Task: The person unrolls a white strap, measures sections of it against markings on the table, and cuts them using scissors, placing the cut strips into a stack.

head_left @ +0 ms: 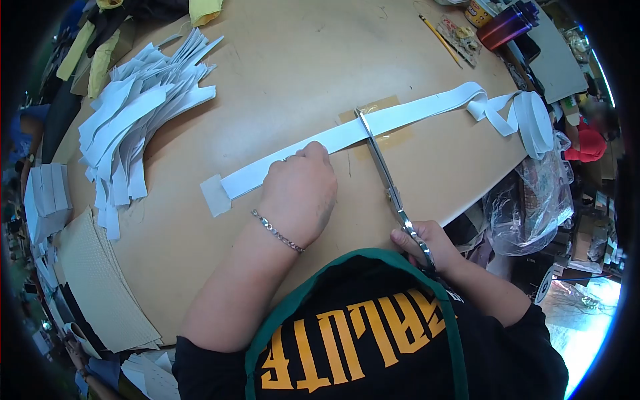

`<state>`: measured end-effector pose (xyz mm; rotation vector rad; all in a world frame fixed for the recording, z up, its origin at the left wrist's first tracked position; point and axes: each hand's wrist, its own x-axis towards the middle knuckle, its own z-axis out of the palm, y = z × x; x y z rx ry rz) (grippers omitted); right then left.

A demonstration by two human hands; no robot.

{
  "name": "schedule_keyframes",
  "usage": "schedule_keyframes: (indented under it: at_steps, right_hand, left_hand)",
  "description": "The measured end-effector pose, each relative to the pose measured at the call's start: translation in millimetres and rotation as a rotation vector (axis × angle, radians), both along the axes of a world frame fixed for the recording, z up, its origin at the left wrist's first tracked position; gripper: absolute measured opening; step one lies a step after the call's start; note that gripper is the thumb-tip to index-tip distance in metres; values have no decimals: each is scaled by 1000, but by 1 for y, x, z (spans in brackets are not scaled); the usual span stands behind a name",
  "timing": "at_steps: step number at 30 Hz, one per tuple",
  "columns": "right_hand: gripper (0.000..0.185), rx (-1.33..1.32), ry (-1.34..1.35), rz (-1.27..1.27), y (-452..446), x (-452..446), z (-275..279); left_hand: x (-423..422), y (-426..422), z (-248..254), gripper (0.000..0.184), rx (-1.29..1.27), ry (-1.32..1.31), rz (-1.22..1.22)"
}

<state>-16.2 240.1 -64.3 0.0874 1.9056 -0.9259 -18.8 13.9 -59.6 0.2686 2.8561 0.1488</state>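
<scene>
A long white elastic band lies slantwise across the table, its left end against a pale square patch. My left hand, with a chain bracelet at the wrist, presses on this band with curled fingers; the fingertips are partly hidden. In my right hand is a pair of metal scissors, its handles gripped near the table's front edge. The blades lie across the band, over a piece of brown tape stuck to the tabletop. Toward the right the band runs into a loose roll.
A heap of cut white strips covers the table's upper left. Beige textured sheets lie at the left edge. A purple bottle, a pencil and clear plastic wrap are on the right. A person in red is beyond.
</scene>
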Motion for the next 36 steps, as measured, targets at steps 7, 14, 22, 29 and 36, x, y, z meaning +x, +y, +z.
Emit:
schedule_keyframes:
  at_steps: [7,14,22,29,36]
  right_hand:
    - [38,-123,-87,-52,14,-1,-6]
    - [62,-624,43,66,64,-50,35]
    - [41,131,915,121,24,-218,28]
    - [33,509,1018,253,-10,-286,-19]
    - [35,17,1353,507,-35,-220,-17]
  left_hand:
    - [-4,-1,0,18,14,-54,10]
    - [-4,1,0,49,-39,-74,-22]
    - [-20,21,7,66,-107,-193,66]
    - [-20,26,10,67,-117,-209,81]
    - [-9,21,6,63,-67,-136,128]
